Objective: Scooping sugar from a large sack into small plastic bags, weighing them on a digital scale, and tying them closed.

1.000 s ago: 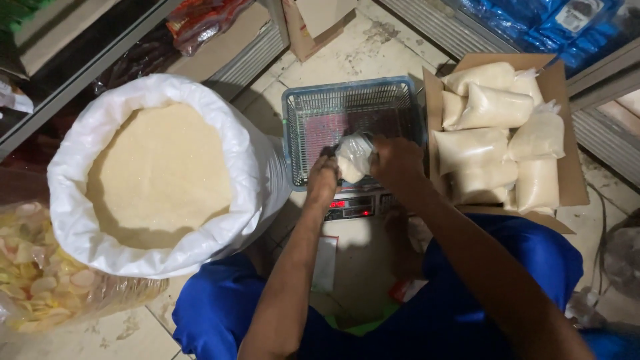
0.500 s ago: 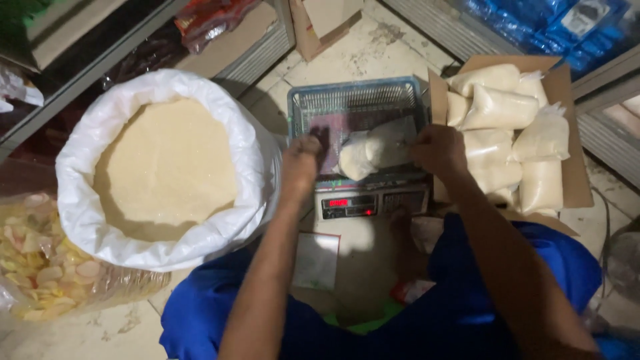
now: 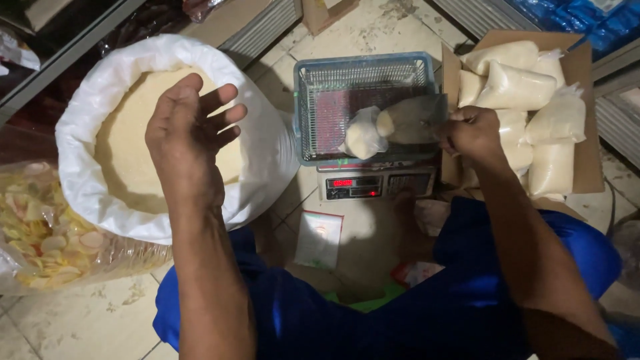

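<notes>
Head view: we record the left hand [image 3: 190,130] raised over the large white woven sack of pale yellow grain [image 3: 127,143], fingers spread apart and holding nothing. The right hand [image 3: 470,130] is clenched on the handle of a grey metal scoop [image 3: 413,120], which carries a little pale grain at its mouth. That mouth sits at the opening of a small clear plastic bag partly filled with pale grain [image 3: 363,137]. The bag lies inside the blue-rimmed wire mesh basket [image 3: 333,87], which rests on a grey digital scale with a red display [image 3: 377,183]. Just to the right, an open brown cardboard box [image 3: 583,70] holds filled bags. A clear bag of yellow crackers [image 3: 43,233] lies at far left.
</notes>
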